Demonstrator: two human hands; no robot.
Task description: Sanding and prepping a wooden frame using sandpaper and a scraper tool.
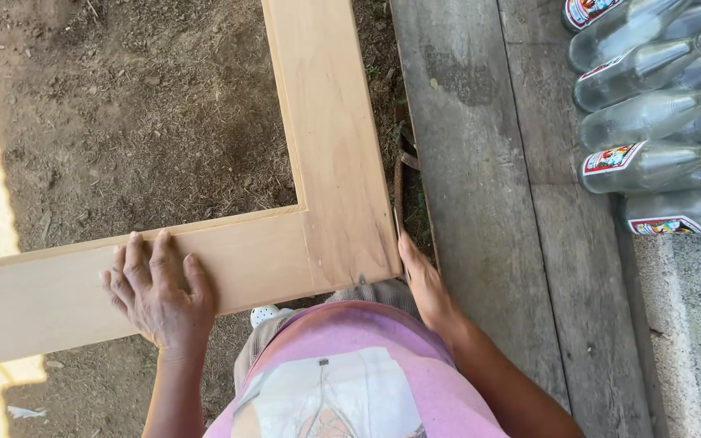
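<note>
A light wooden frame (pixel 334 138) with a mitred-looking corner joint lies in front of me, one rail running left and one running up. My left hand (pixel 158 290) rests flat on the lower rail, fingers spread across the top face. At the frame's right corner edge is my right hand (pixel 425 285), pressed against the side of the wood; whether it holds a thin tool there is unclear. My pink shirt fills the bottom centre.
Bare dirt ground (pixel 139 122) shows inside and around the frame. Grey weathered planks (pixel 496 203) run along the right. Several empty glass bottles (pixel 651 105) lie side by side at the upper right, next to a concrete strip.
</note>
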